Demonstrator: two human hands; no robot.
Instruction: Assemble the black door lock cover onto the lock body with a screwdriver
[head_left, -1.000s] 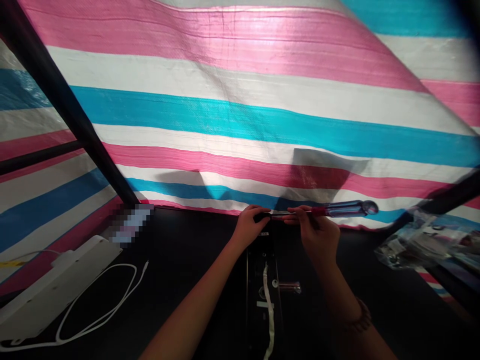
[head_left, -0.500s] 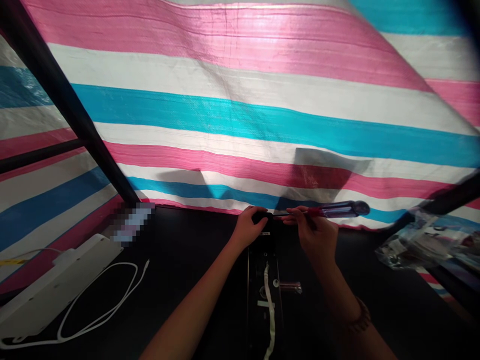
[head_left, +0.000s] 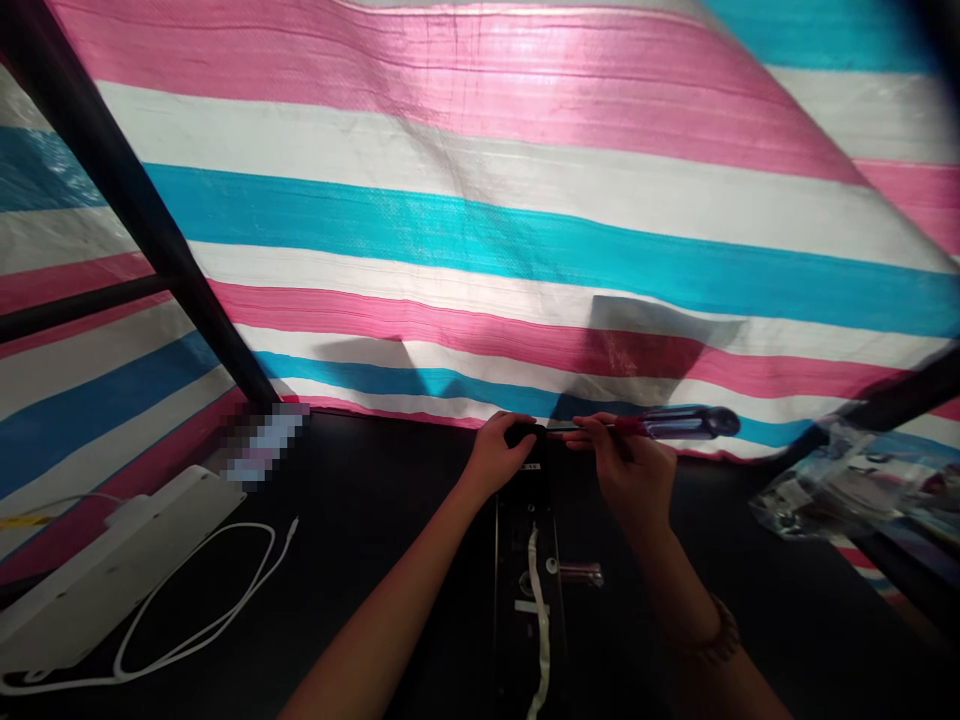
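Note:
A long black device [head_left: 514, 640] lies lengthwise on the dark table, with a pale wrapped cable [head_left: 541, 625] along it and a metal handle [head_left: 581, 573] sticking out to the right. My left hand [head_left: 501, 452] is closed round the black part at its far end. In my right hand [head_left: 634, 465] is a screwdriver [head_left: 686, 421] with a clear and red handle, held near level. Its shaft points left and its tip is at the black part beside my left fingers; the exact contact spot is too dark to tell.
On the left lie a white power strip [head_left: 112, 570] and a looped white cable [head_left: 266, 575]. Clear plastic bags [head_left: 817, 490] with small parts sit at the right. Striped sheeting [head_left: 450, 230] hangs close behind the table, between dark frame bars [head_left: 142, 210].

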